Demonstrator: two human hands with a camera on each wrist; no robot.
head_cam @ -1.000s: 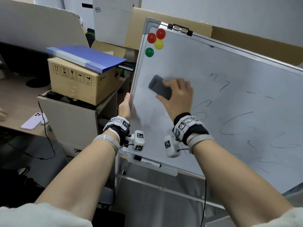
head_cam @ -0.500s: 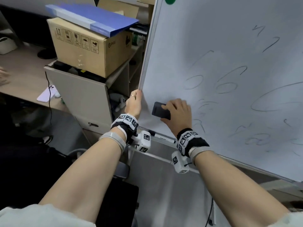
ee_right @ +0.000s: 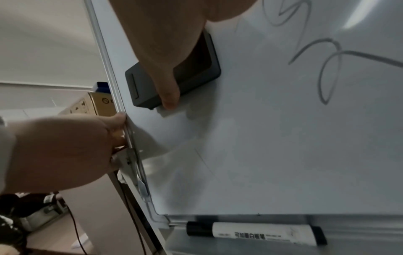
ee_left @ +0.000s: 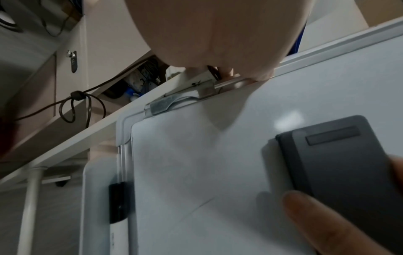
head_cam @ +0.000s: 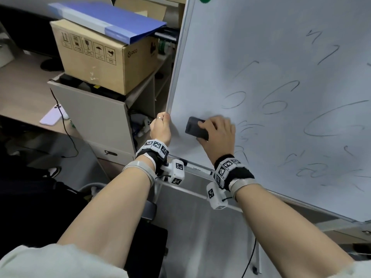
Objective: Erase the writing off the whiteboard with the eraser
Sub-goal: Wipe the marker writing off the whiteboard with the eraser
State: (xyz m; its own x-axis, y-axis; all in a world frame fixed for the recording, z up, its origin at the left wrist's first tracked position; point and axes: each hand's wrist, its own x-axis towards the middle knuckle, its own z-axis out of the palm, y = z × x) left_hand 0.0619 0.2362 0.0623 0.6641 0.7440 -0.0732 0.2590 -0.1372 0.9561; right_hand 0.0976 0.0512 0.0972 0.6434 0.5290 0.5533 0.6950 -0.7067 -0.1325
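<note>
Fingers (head_cam: 220, 122) of the right hand (head_cam: 217, 135) curl over the dark grey eraser (head_cam: 195, 128), thumb under its lower edge, a grip clamped tight so the felt face lies flat against the whiteboard (head_cam: 261, 57) near its lower left corner. Just beside it, the left hand (head_cam: 160, 129) closes its grip on the board's left frame edge, apparently to steady the stand against the rubbing pressure. Around the eraser the surface looks wiped; looping marker writing (head_cam: 277, 101) remains to the right, so most of the job seems ahead. Below, a black-capped marker (ee_right: 255, 233) lies in the tray (ee_right: 359, 222), and a cardboard box (head_cam: 104, 57) carrying a blue folder (head_cam: 108, 19) stands on the cabinet at left.
</note>
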